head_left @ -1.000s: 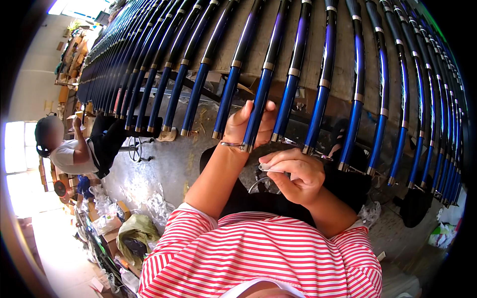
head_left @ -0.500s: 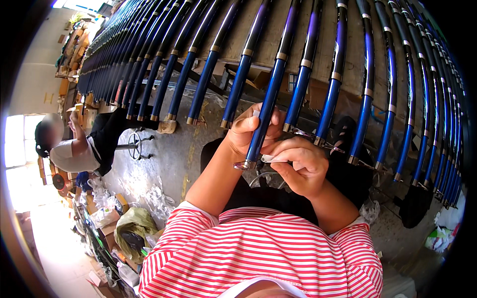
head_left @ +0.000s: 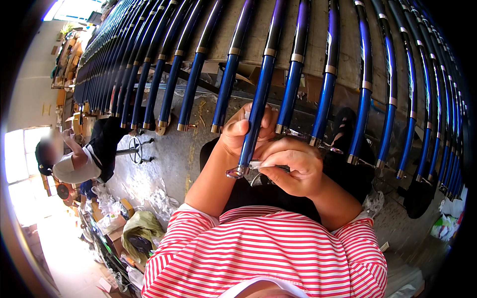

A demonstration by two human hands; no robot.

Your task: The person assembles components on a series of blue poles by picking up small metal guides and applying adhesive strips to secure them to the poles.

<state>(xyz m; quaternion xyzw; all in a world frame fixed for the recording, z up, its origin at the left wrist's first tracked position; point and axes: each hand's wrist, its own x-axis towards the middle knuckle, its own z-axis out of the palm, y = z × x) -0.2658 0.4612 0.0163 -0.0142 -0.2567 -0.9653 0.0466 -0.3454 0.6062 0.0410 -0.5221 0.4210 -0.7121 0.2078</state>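
Note:
A blue fishing rod juts toward me over the bench edge, with a metal ring guide at its near end. My left hand is wrapped around this rod from behind, thumb on the left side and fingers showing on the right. A small white piece shows by that thumb. Just right of the rod's end, my right hand pinches a small white strip against or close beside the rod; its material is unclear. More ring guides show on neighbouring rods.
Several similar rods lie side by side across a wooden bench, ends overhanging. At the left, another person is seated near a stool with a round metal foot ring. Plastic wrap and a green sack lie on the floor.
The view has shifted a little, so the rods sit further left and higher. My right thumb and fingers have closed in nearer the rod's end with the white strip. My left hand keeps its hold.

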